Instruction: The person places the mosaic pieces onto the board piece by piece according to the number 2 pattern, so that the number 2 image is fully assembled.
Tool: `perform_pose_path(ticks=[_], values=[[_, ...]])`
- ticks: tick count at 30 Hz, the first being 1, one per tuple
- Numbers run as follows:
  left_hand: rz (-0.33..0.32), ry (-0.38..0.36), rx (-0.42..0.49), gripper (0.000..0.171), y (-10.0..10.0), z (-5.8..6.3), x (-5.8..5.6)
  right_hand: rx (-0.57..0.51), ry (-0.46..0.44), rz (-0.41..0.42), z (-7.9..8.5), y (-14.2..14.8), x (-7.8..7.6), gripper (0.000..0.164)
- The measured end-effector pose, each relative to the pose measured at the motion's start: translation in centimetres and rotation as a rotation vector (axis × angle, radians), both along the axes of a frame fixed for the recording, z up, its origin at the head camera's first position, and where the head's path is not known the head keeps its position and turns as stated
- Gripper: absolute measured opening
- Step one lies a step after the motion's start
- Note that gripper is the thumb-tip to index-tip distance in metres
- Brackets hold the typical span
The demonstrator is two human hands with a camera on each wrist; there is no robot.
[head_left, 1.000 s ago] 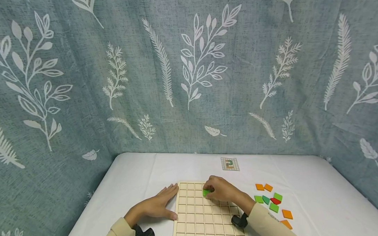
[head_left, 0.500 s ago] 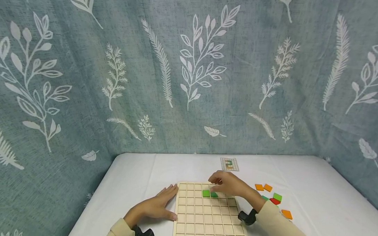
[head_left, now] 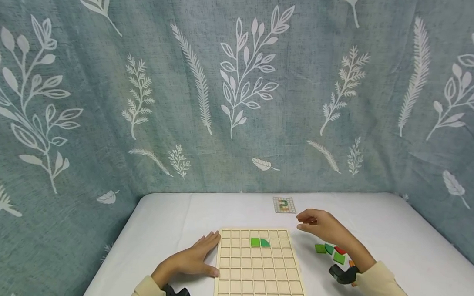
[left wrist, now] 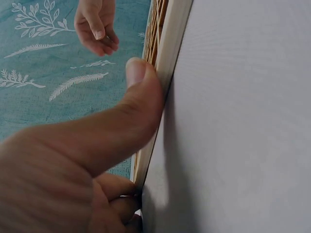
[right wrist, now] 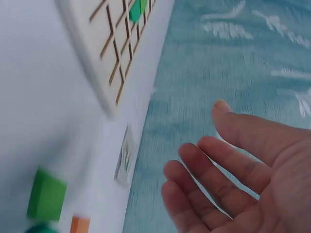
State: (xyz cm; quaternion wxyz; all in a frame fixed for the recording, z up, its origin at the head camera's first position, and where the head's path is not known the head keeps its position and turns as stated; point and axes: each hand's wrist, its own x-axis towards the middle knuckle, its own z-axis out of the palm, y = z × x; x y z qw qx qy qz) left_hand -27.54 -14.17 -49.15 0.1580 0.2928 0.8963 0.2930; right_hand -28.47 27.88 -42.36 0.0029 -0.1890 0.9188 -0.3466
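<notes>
1. Fingers [right wrist: 209,179] of the right hand [head_left: 323,225] loosely bent, thumb apart from them, holding nothing. Hand is raised over the table [head_left: 159,232], just right of the far end of the grid board [head_left: 258,275].
2. Left hand [head_left: 194,256]: fingers stretched out, thumb spread wide. Thumb tip and fingertips at the left edge of the grid board, palm side left of it.
3. Grid board lies flat mid-scene, pale, ruled into square cells; near end runs out of the head view.
4. Green square [head_left: 255,242] and dark green curved piece [head_left: 265,242] sit side by side in neighbouring cells, second row from the far edge.
5. Loose pieces on the table, right of the board: two light green ones [head_left: 320,248], a teal one [head_left: 329,249], a red one [head_left: 339,250]; orange [head_left: 351,263] shows partly behind the right wrist.
6. Small pattern card [head_left: 284,205] lies beyond the board, near the table's far edge; coloured figure on a grid.
7. Leaf-print curtain [head_left: 205,164] hangs behind. Beige sleeves [head_left: 385,286], black wrist cameras [head_left: 344,274] on both arms.
</notes>
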Motion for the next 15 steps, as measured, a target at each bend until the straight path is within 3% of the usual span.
perform_pose_path(ticks=[5,15], values=[[0.0,0.011,0.0,0.117,-0.2,0.2,-0.1,-0.051,-0.077,-0.067,-0.2,2.1,0.4,0.041],[0.0,-0.004,0.016,0.117,-0.3,0.1,0.1,-0.01,-0.064,-0.153,-1.2,5.1,0.2,0.041]])
